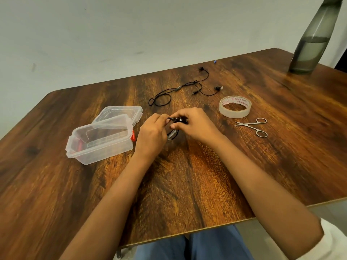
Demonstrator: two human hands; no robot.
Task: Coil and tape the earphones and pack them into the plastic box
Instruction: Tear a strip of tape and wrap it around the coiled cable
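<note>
Hands close together, the left hand (pixel 153 133) and right hand (pixel 196 125) both pinch the coiled black earphones (pixel 178 120) between them.

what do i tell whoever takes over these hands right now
Left hand and right hand both pinch a black coiled earphone bundle over the wooden table.
A second black earphone set lies uncoiled farther back.
Clear tape roll and small metal scissors lie to the right; the clear plastic box stands open on the left, its lid behind it.
Done: one coil in hand; taping unclear.
Left: secure it, box it, then the second set.
</note>
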